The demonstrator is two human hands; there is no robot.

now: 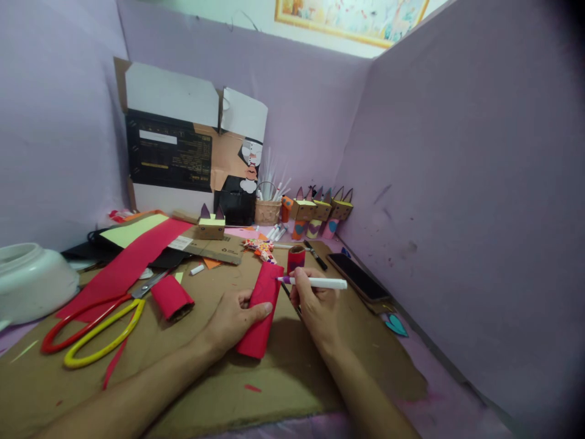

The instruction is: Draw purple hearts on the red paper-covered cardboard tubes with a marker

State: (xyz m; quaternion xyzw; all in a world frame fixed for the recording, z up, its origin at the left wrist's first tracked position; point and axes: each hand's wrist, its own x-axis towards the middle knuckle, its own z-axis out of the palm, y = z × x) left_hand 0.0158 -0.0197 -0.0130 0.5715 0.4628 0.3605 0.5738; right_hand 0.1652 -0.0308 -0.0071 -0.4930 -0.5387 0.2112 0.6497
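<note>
A long red paper-covered tube (259,323) lies tilted over the cardboard, with my left hand (235,317) closed around its left side, thumb on top. My right hand (316,302) grips a white marker (326,283) whose purple tip meets or nearly meets the tube's upper right part. Faint purple lines show near the tube's top. Just behind my right hand stands a short red tube (296,257) with a purple mark. Another short red tube (171,297) lies left of my left hand, its open end facing me.
Scissors (98,329) with red and yellow handles lie left, near a white pot (31,283) and red paper strip (132,262). A phone (359,277) rests right. Behind are a cat-eared cardboard head (211,228), a marker basket (267,212) and several cat-eared figures (304,210).
</note>
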